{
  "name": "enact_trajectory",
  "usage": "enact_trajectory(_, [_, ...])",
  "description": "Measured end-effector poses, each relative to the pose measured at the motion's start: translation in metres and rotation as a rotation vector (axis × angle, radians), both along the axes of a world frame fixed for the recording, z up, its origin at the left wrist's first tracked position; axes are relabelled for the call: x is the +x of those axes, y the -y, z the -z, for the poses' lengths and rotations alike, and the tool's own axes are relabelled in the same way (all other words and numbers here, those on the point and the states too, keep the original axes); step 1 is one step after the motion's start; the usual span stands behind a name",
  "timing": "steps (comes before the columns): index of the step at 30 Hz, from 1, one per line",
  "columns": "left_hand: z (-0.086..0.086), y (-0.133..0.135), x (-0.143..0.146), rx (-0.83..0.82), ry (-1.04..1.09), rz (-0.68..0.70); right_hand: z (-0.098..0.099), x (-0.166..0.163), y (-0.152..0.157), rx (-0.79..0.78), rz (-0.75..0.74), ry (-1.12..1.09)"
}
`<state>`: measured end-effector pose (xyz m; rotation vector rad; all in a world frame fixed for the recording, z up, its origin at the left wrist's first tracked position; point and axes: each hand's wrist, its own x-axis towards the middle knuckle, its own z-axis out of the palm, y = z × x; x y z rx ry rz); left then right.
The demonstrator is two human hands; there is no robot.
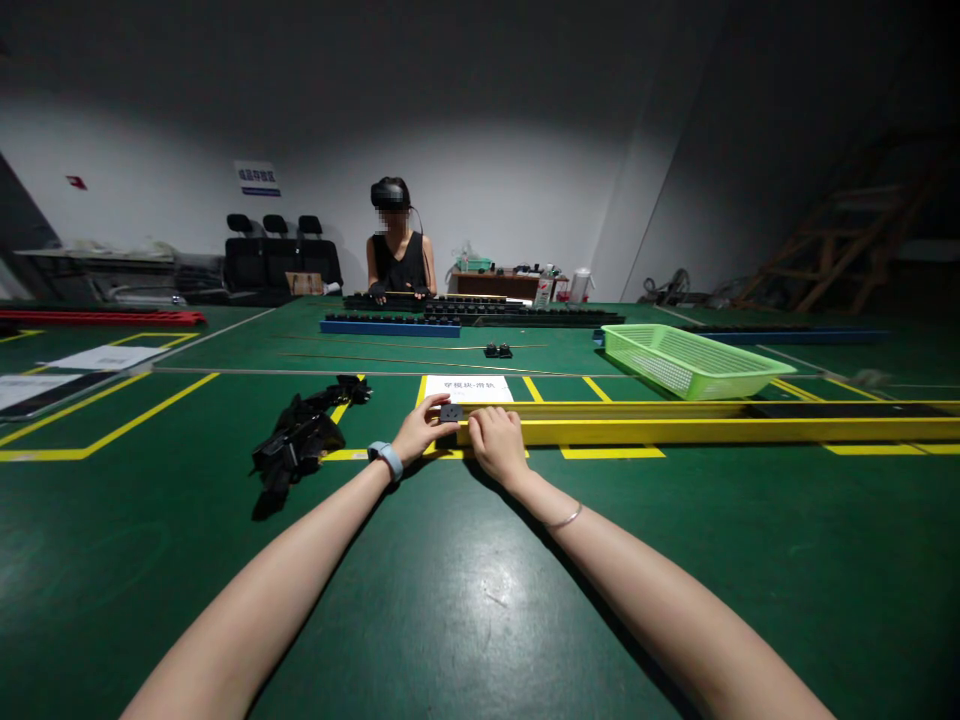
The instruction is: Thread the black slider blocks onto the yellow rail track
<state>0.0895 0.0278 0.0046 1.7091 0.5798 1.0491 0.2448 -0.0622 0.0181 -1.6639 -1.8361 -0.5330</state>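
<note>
My left hand (pixel 418 432) pinches a small black block (pixel 451 412) at the left end of a long yellow rail (pixel 705 428) lying across the green table (pixel 465 600). A blue-grey watch is on that wrist. My right hand (pixel 497 442) rests closed on the rail's left end, fingers curled over it, just right of the block. A heap of black blocks (pixel 300 435) lies left of my left hand. A white paper label (pixel 469 388) sits just behind the rail's end.
A light green mesh basket (pixel 690 360) stands behind the rail at right. Two black parts (pixel 497 350) lie mid-table. A person wearing a headset (pixel 397 255) works across the table at black and blue rails (pixel 390 325). Office chairs and a cluttered desk line the back wall.
</note>
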Motion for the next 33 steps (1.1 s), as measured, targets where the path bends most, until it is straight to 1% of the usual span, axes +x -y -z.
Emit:
enact_trajectory(3, [-0.001, 0.0, -0.001, -0.02, 0.003, 0.013, -0.002, -0.001, 0.002, 0.032, 0.005, -0.053])
enact_trajectory(5, [-0.003, 0.0, -0.002, -0.024, 0.004, 0.024, -0.003, -0.002, 0.004, 0.049, -0.023, -0.078])
enact_trajectory(10, [-0.003, 0.0, -0.002, -0.017, 0.002, 0.057, 0.0, -0.003, 0.006, 0.047, -0.239, -0.032])
enact_trajectory(13, [-0.002, -0.001, -0.001, -0.018, -0.005, 0.08, 0.003, -0.005, 0.007, 0.019, -0.313, 0.018])
enact_trajectory(16, [-0.001, -0.001, -0.001, -0.024, -0.016, 0.111, 0.001, -0.008, 0.008, 0.014, -0.33, 0.04])
enact_trajectory(20, [0.0, -0.002, -0.001, -0.028, -0.033, 0.174, -0.009, -0.012, 0.012, 0.035, -0.385, 0.025])
enact_trajectory(23, [0.0, -0.001, -0.002, 0.012, -0.09, 0.162, -0.012, -0.013, 0.011, 0.043, -0.429, 0.027])
enact_trajectory(29, [-0.002, 0.001, -0.003, 0.156, -0.212, 0.173, -0.003, -0.011, 0.004, 0.017, -0.479, 0.023])
enact_trajectory(33, [0.003, -0.001, -0.001, 0.169, -0.212, 0.171, 0.0, -0.011, 0.003, -0.001, -0.473, 0.015])
